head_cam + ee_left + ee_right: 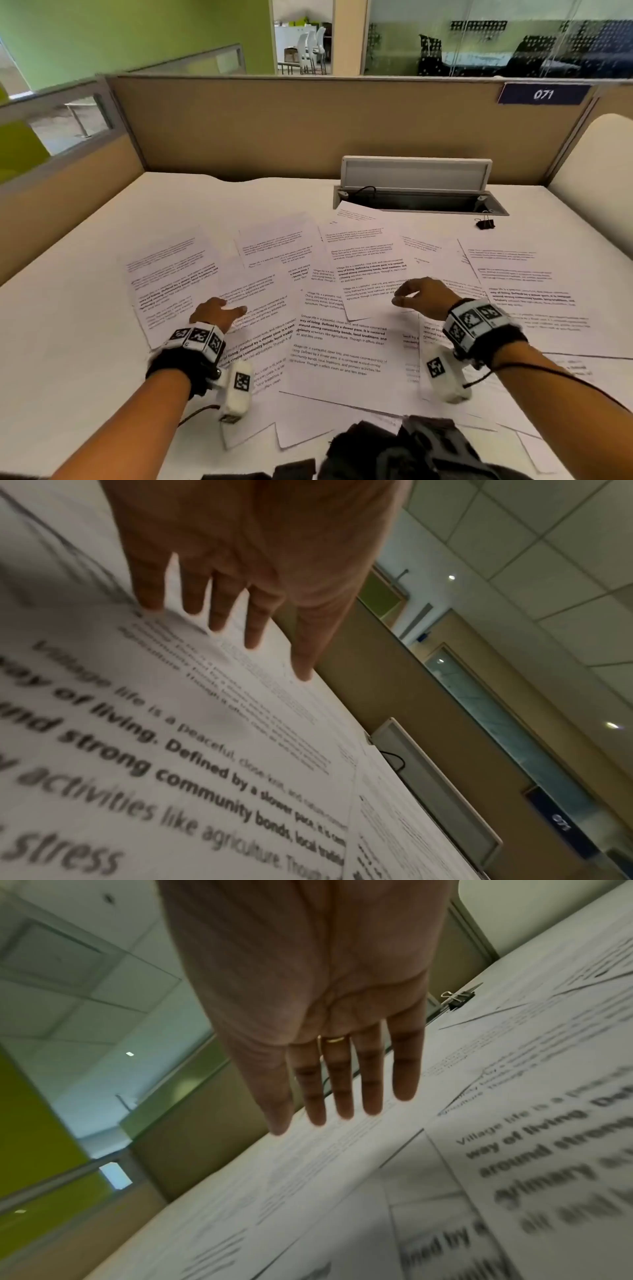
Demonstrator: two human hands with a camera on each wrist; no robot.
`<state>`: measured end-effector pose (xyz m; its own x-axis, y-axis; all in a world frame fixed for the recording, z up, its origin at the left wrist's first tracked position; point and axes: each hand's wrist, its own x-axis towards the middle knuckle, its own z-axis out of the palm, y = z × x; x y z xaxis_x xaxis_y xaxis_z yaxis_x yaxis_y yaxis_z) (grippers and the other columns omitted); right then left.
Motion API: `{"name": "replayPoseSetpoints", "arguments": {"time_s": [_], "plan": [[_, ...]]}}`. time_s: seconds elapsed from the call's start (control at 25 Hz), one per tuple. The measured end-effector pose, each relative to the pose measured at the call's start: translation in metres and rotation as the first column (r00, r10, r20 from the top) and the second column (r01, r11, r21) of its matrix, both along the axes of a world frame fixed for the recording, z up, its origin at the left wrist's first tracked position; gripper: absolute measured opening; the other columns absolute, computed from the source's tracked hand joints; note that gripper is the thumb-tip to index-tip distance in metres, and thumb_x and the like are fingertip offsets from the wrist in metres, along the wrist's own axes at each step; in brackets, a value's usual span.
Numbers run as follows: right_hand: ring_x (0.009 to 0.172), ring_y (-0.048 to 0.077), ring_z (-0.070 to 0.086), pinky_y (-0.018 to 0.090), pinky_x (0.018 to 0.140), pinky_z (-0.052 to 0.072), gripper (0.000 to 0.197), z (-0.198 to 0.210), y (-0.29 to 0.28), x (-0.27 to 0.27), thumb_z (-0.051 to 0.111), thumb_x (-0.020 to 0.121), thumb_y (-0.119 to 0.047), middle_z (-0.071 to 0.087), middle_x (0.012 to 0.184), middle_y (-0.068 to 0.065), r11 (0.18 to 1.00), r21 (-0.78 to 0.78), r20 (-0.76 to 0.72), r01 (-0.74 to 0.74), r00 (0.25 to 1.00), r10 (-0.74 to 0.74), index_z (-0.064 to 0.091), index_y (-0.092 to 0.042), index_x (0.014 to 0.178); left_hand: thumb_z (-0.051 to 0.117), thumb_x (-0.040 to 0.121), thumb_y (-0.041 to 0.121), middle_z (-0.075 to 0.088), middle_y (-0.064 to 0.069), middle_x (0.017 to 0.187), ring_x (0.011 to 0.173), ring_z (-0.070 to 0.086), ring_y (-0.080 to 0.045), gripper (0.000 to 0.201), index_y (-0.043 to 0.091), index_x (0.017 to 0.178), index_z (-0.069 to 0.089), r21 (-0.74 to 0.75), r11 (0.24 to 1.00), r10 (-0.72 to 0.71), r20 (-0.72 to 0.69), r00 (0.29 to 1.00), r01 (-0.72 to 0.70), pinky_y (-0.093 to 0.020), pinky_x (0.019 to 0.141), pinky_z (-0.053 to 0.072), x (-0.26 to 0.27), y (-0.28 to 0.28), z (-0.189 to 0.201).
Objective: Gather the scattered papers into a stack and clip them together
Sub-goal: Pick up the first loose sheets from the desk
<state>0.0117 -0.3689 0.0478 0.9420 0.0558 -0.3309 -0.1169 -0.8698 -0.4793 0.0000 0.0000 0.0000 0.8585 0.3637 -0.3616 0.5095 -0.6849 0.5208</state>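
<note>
Both hands, left hand point(219, 313) and right hand point(423, 294), hover slack-fingered, grasping nothing, above overlapping printed sheets point(339, 346) (slippery): hasty sweeping risks creasing them or knocking the binder clip point(485, 223) into the open cable tray point(419, 202).

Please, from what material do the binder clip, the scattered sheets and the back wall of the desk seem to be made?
Binder clip: probably metal, with a matte black body and thin shiny wire handles.
Scattered sheets: plain white paper, matte, printed with black text; the thin edges overlap flat.
Back wall: seems a fabric-covered partition panel, tan and dull, without glare; the frames are too soft to show the weave.
</note>
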Motion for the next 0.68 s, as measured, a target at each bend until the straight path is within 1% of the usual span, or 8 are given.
{"name": "replayPoseSetpoints", "arguments": {"time_s": [0.08, 0.2, 0.28, 0.32, 0.4, 0.48, 0.56, 0.68], "plan": [[0.127, 0.026, 0.044, 0.03, 0.103, 0.033, 0.046, -0.006, 0.001, 0.018, 0.064, 0.082, -0.034, 0.05, 0.137, 0.011, 0.997, -0.034, 0.01, 0.074, 0.997, -0.073, 0.057, -0.012, 0.121, 0.064, 0.075, 0.051, 0.033, -0.023, 0.146, 0.134, 0.033, -0.037, 0.088, 0.002, 0.138, 0.029, 0.097, 0.992, 0.096, -0.1, 0.99, -0.086, -0.041, 0.111, 0.029, -0.001, 0.004, -0.003], [0.14, 0.03, 0.025, 0.041, 0.115, 0.023, 0.076, -0.021, 0.001, 0.036, 0.065, 0.076, -0.049, 0.023, 0.154, 0.012, 0.989, -0.113, -0.052, 0.101, 0.993, -0.107, 0.035, -0.022, 0.14, 0.064, 0.072, 0.057, 0.027, -0.024, 0.147, 0.136, 0.026, -0.037, 0.099, 0.0, 0.14, 0.021, 0.153, 0.979, 0.155, -0.136, 0.979, -0.134, -0.041, 0.113, 0.024, -0.001, 0.0, -0.008], [0.142, 0.034, 0.016, 0.045, 0.116, 0.019, 0.087, -0.03, 0.007, 0.034, 0.059, 0.075, -0.06, 0.008, 0.157, 0.013, 0.973, -0.231, -0.135, 0.011, 0.99, -0.043, 0.019, -0.029, 0.146, 0.062, 0.073, 0.057, 0.022, -0.024, 0.15, 0.139, 0.022, -0.037, 0.101, 0.0, 0.142, 0.015, 0.145, 0.984, 0.124, -0.138, 0.983, -0.104, -0.041, 0.115, 0.021, 0.0, -0.009, -0.01], [0.143, 0.035, 0.013, 0.047, 0.116, 0.019, 0.089, -0.033, 0.01, 0.03, 0.055, 0.075, -0.064, 0.004, 0.157, 0.014, 0.956, -0.291, -0.161, -0.046, 0.987, -0.001, 0.014, -0.031, 0.146, 0.063, 0.072, 0.057, 0.021, -0.023, 0.15, 0.139, 0.021, -0.036, 0.102, 0.0, 0.142, 0.014, 0.135, 0.985, 0.121, -0.132, 0.984, -0.103, -0.042, 0.115, 0.02, 0.001, -0.012, -0.01], [0.143, 0.037, 0.007, 0.05, 0.115, 0.017, 0.09, -0.038, 0.017, 0.024, 0.05, 0.075, -0.068, -0.002, 0.157, 0.014, 0.934, -0.334, -0.201, -0.127, 0.978, 0.061, 0.007, -0.034, 0.146, 0.065, 0.071, 0.056, 0.021, -0.023, 0.151, 0.139, 0.021, -0.036, 0.104, 0.002, 0.143, 0.013, 0.081, 0.988, 0.141, -0.116, 0.983, -0.132, -0.043, 0.115, 0.021, 0.003, -0.018, -0.009], [0.144, 0.036, 0.005, 0.053, 0.115, 0.018, 0.091, -0.044, 0.024, 0.016, 0.047, 0.074, -0.071, -0.003, 0.157, 0.013, 0.921, -0.341, -0.229, -0.189, 0.967, 0.113, 0.005, -0.036, 0.146, 0.068, 0.07, 0.052, 0.017, -0.023, 0.151, 0.14, 0.018, -0.037, 0.104, 0.005, 0.144, 0.012, 0.016, 0.978, 0.21, -0.084, 0.974, -0.209, -0.045, 0.115, 0.019, 0.001, -0.022, -0.005], [0.143, 0.036, 0.009, 0.054, 0.114, 0.019, 0.089, -0.047, 0.033, 0.007, 0.047, 0.073, -0.072, 0.002, 0.157, 0.013, 0.912, -0.336, -0.239, -0.235, 0.958, 0.159, 0.009, -0.036, 0.146, 0.07, 0.07, 0.049, 0.015, -0.023, 0.151, 0.14, 0.016, -0.038, 0.103, 0.007, 0.144, 0.012, -0.002, 0.959, 0.283, -0.065, 0.957, -0.284, -0.047, 0.115, 0.018, -0.002, -0.022, -0.004], [0.142, 0.031, 0.017, 0.045, 0.115, 0.02, 0.083, -0.042, 0.04, 0.003, 0.052, 0.078, -0.064, 0.014, 0.156, 0.012, 0.948, -0.234, -0.192, -0.213, 0.967, 0.17, 0.02, -0.028, 0.146, 0.071, 0.069, 0.048, 0.019, -0.023, 0.149, 0.138, 0.019, -0.038, 0.101, 0.008, 0.142, 0.015, -0.011, 0.936, 0.35, -0.057, 0.935, -0.351, -0.049, 0.114, 0.019, -0.01, -0.017, -0.002]]}}
